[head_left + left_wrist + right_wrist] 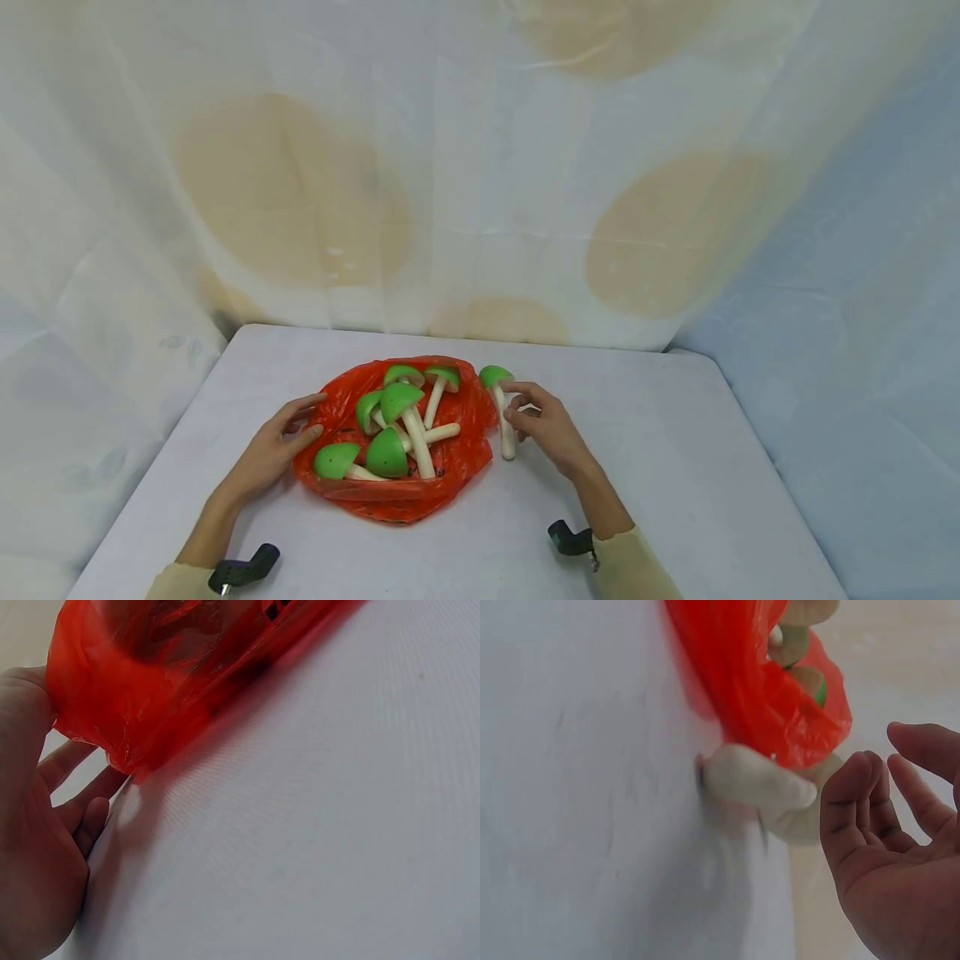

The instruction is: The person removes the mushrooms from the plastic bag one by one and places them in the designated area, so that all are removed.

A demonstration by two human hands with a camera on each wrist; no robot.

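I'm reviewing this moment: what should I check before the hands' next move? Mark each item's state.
1. Bag mouth open: ok; the red bag gapes, with green-capped mushrooms showing inside.
2. Left hand at the bag: ok; it touches the bag's left side.
3. Left hand pinching the plastic: cannot tell.
4. Lone mushroom in the bag: not ok; it lies outside, on the table to the bag's right.
5. Right hand gripping the lone mushroom: not ok; it is beside it, with no grip visible.

left hand: thumb apart from fingers | right hand: fingers loosely bent | forearms angled inward
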